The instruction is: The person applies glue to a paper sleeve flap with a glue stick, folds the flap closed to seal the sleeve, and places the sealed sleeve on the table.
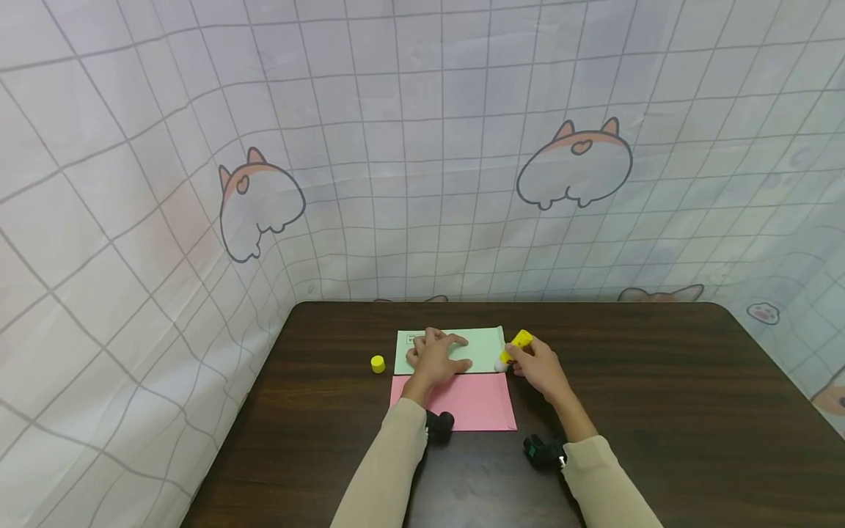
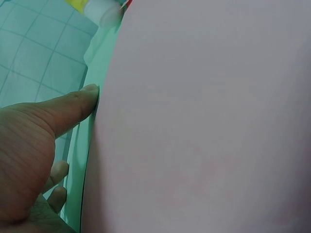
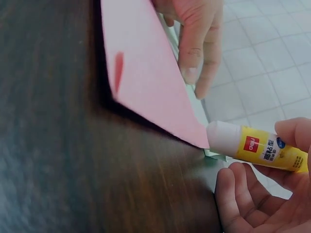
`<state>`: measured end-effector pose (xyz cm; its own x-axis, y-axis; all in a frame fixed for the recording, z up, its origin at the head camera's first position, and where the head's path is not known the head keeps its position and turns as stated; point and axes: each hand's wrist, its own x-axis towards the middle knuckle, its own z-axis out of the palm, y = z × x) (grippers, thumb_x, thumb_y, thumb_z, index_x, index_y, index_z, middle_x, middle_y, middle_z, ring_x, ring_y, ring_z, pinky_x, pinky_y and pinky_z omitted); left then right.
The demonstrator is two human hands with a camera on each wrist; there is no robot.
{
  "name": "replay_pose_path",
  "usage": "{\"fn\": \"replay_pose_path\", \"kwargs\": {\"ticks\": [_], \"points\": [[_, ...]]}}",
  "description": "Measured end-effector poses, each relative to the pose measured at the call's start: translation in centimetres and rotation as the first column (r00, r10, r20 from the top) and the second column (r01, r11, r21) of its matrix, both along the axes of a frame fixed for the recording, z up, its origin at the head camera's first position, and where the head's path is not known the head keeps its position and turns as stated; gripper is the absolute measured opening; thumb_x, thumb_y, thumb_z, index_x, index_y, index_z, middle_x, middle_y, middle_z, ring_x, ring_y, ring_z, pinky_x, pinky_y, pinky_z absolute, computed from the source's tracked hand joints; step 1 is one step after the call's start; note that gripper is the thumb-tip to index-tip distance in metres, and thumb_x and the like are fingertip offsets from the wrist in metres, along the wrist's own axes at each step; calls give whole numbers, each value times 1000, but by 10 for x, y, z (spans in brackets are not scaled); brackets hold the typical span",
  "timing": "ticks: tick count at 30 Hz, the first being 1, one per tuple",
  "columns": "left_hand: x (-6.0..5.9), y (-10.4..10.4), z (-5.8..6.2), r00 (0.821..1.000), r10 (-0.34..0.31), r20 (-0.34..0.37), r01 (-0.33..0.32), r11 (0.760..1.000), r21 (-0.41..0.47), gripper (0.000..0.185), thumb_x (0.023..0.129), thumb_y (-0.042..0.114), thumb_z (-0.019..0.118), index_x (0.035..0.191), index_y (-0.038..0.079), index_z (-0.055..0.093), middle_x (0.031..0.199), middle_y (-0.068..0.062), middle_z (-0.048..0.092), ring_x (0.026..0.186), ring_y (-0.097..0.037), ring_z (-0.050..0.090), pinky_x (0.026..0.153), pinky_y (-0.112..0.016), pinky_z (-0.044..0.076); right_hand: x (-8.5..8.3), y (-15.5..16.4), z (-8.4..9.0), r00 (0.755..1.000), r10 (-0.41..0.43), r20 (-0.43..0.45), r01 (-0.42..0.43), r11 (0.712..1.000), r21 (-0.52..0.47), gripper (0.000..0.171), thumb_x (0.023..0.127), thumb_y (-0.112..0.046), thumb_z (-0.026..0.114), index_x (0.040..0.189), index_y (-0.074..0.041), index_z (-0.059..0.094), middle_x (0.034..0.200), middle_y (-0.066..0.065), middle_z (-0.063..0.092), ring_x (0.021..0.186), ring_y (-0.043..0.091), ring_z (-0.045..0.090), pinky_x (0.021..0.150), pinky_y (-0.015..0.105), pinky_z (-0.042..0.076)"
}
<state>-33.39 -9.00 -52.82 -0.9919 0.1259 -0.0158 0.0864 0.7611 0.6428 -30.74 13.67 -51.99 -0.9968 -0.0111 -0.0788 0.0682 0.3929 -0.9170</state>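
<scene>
My left hand (image 1: 436, 361) rests with spread fingers on a light green envelope (image 1: 483, 347), its thumb near the lower edge. In my right hand (image 1: 544, 370) is a yellow glue stick (image 1: 518, 343), pinched between thumb and fingers. The glue stick's white end is down at the green envelope's right edge, by its lower corner. The right wrist view shows the label of the glue stick (image 3: 262, 148) and its white tip beside the envelope edge. A pink envelope (image 1: 478, 403) lies just below the green one, partly under my left forearm.
A yellow cap (image 1: 378, 364) stands on the dark wooden table (image 1: 317, 411), left of the envelopes. Black wrist cameras are strapped to both wrists. Behind the table hangs a white gridded curtain (image 1: 409, 161) with cartoon animals.
</scene>
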Motion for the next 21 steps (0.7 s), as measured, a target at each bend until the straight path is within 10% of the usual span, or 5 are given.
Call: {"fn": "replay_pose_path", "kwargs": {"ticks": [21], "points": [[0,-1,-1,1000,-5,-5,5,1000,3,40,88,42,80,126,34,71,132,-5,43,122,-33,32,99,-60,21,2,4,-6,1000,-8,17,9,998,-66,44,105,-37,57,126,2,55,118,23,65,91,21,65,88,35,60]]}}
